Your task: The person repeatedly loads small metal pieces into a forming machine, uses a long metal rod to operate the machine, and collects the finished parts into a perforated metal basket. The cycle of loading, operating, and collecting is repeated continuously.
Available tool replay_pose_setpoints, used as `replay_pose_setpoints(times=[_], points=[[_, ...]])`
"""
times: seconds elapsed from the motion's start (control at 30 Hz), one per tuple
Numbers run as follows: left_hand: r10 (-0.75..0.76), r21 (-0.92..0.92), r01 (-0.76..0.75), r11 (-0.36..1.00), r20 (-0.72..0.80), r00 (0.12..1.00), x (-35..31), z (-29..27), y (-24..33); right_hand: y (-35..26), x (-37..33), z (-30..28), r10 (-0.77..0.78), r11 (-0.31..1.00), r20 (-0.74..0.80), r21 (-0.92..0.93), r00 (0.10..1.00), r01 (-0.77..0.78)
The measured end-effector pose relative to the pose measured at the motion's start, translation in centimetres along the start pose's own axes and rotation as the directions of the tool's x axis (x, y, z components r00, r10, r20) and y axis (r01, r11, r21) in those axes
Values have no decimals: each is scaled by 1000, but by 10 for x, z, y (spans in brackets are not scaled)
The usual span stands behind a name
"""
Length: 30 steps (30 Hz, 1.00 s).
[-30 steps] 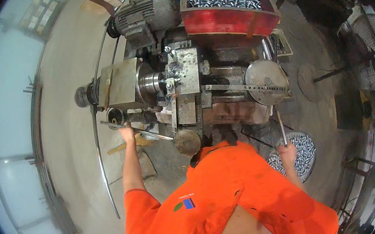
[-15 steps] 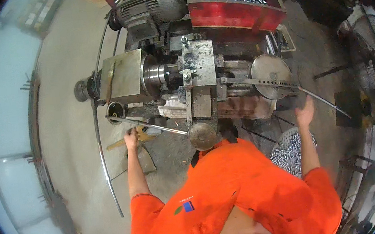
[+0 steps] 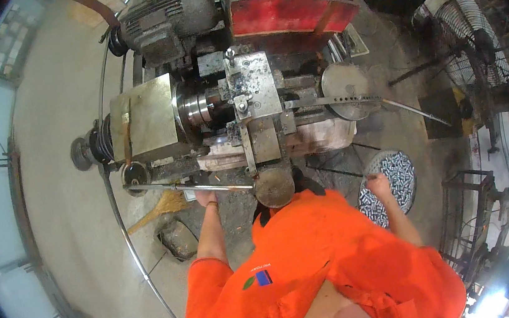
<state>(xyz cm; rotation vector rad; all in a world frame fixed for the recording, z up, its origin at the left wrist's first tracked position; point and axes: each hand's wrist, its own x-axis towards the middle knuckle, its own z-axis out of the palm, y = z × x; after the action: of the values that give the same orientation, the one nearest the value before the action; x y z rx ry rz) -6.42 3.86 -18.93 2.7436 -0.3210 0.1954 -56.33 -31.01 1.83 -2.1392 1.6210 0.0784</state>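
A small lathe-like machine with a metal headstock [image 3: 144, 118], a bright chuck [image 3: 197, 109] and a tool slide [image 3: 254, 87] stands in front of me. My left hand [image 3: 207, 198] is low at its front, just below a steel lever rod [image 3: 207, 187]; its fingers are mostly hidden there. My right hand [image 3: 378, 184] is closed over the left side of a round basket [image 3: 362, 188] full of short shiny metal sleeves [image 3: 399, 174]. Whatever its fingers hold is too small to make out. A round metal disc [image 3: 274, 188] sits at the rod's right end.
Behind the machine are an electric motor [image 3: 172, 14] and a red bin [image 3: 288, 17] of metal sleeves. A perforated lever [image 3: 348, 98] reaches right past a round plate [image 3: 348, 82]. A straw broom [image 3: 166, 207] lies at left, a fan [image 3: 473, 40] stands at right.
My left hand has moved right, in under the lever rod. My right hand has come down and left from beside the perforated lever to the basket. The whole view has shifted.
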Motion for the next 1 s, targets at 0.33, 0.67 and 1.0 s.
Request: replay_pose_setpoints(times=[0.33, 0.67, 1.0], points=[[-59, 198, -93, 976, 650, 758, 51, -99, 10, -176, 94, -109, -429, 903, -85, 3, 899, 431], [-141, -359, 117, 926, -43, 989, 96, -338, -35, -469, 83, -60, -992, 124, -33, -75, 121, 989], [-624, 59, 623, 780, -6, 781, -77, -338, -23, -497, 95, -29, -959, 211, 161, -133, 231, 968]])
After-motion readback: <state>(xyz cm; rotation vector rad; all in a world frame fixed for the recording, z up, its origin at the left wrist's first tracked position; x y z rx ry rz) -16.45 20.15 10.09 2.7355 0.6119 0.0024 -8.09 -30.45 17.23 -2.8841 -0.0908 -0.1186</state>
